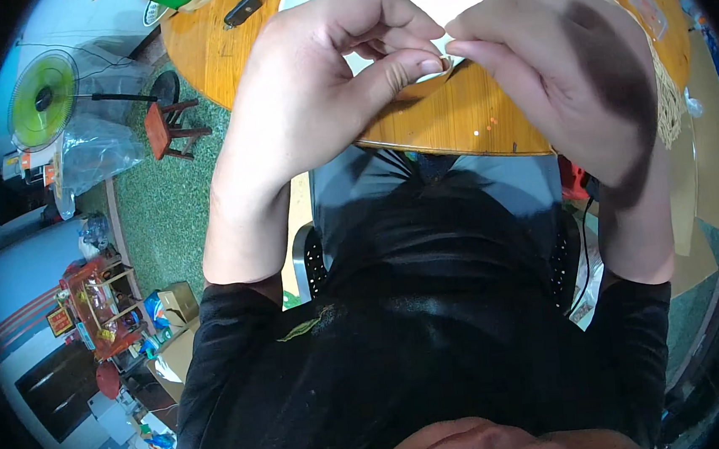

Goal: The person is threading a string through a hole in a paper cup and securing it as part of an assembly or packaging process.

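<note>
Where left hand [315,89] and right hand [571,68] nearly meet, fingers narrow, a brownish scrap [447,64] peeks beside the left thumb tip; whether gripped, I can't tell!

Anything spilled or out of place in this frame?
Small specks dot the table near its edge, like stray crumbs. A green leaf-shaped mark stands out on the black shirt; print or real leaf, I can't tell.
</note>
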Action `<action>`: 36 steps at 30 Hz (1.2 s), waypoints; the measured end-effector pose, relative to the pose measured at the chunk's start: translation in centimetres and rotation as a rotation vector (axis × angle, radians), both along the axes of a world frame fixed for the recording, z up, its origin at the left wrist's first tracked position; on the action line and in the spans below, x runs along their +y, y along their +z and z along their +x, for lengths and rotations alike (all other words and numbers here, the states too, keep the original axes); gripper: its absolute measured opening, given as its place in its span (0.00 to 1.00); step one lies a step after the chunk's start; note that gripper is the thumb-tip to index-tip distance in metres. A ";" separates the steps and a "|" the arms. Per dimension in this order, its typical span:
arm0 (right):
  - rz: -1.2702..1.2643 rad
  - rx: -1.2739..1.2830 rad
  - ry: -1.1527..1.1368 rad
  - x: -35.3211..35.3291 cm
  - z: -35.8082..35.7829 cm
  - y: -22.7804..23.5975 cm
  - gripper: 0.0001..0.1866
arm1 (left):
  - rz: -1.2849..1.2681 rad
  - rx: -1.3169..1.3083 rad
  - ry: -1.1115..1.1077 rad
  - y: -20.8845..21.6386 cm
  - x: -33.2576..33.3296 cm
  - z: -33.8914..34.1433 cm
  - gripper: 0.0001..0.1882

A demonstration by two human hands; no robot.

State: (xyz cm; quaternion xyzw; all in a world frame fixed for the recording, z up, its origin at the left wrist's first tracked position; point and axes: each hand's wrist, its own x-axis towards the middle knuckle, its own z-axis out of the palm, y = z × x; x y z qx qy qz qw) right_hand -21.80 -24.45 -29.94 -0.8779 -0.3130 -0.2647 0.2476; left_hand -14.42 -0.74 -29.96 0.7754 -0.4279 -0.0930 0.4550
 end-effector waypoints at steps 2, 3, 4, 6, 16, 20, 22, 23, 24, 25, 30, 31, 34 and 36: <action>-0.031 0.098 -0.115 0.3 -0.1 -0.1 0.09 | -0.002 -0.015 -0.007 -0.2 0.0 0.2 0.11; -0.060 0.195 -0.230 0.5 -0.2 0.0 0.10 | -0.077 0.087 -0.003 -0.7 0.2 0.4 0.12; -0.060 0.194 -0.227 0.7 -0.2 0.7 0.10 | -0.152 0.188 0.002 -0.9 0.3 0.5 0.13; -0.047 0.455 -0.294 1.2 0.0 2.6 0.14 | -0.057 0.290 0.065 1.3 -0.5 -0.1 0.10; -0.043 0.380 -0.297 0.2 -0.1 -1.7 0.27 | 0.018 0.338 0.006 1.9 -0.4 0.7 0.13; 0.287 0.611 -0.268 0.2 1.2 -0.1 0.20 | -0.531 -0.119 -0.589 -2.7 -1.2 5.0 0.14; 0.077 0.359 -0.115 0.3 0.9 1.3 0.16 | -0.538 -0.071 -0.577 -2.7 -1.3 4.9 0.15; 0.016 0.308 -0.172 1.0 0.4 2.5 0.13 | -0.539 -0.070 -0.584 -2.9 -1.5 5.0 0.15; -0.046 0.256 -0.229 1.4 0.1 3.2 0.10 | -0.575 -0.069 -0.603 -3.3 -1.7 5.2 0.15; -0.046 0.257 -0.237 1.1 0.1 2.9 0.10 | -0.610 -0.067 -0.621 -3.6 -1.9 5.4 0.15; 0.001 0.145 -0.176 0.8 0.7 2.4 0.07 | -0.663 -0.123 -0.603 -4.3 -1.5 5.6 0.14; -0.002 0.145 -0.185 0.7 0.6 2.6 0.07 | -0.654 -0.135 -0.601 -4.2 -1.7 5.6 0.14; -0.039 0.163 -0.166 0.8 0.6 2.7 0.08 | -0.615 -0.186 -0.595 -3.9 -1.7 5.4 0.14; -0.066 0.174 -0.159 0.8 0.6 2.9 0.08 | -0.624 -0.173 -0.630 -4.1 -1.8 5.8 0.15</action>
